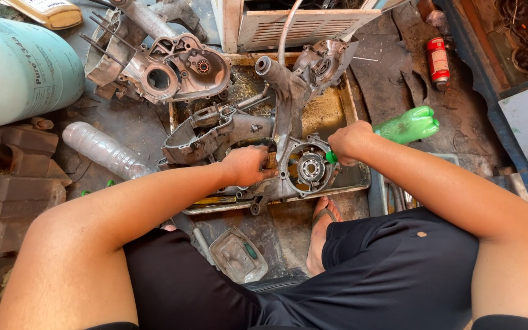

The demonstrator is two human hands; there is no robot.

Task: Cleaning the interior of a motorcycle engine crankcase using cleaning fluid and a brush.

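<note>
left hand (pixel 249 165) clamped on brush (pixel 271 156) | right hand (pixel 349 142) clamped on green bottle (pixel 406 126), light, squashy | crankcase (pixel 258 143) heavy, rigid, oily: grip by rim

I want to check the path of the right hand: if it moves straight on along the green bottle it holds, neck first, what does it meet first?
Probably the engine casing: the right hand aims the green bottle down-left at its round bearing opening. Depth is unclear.

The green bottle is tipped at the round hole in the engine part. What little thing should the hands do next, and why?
Probably squeeze the green plastic bottle gently. The right hand already aims its neck down at the round bearing opening of the engine crankcase, which lies in a metal tray, while the left hand holds what looks like a brush beside it, ready to scrub.
</note>
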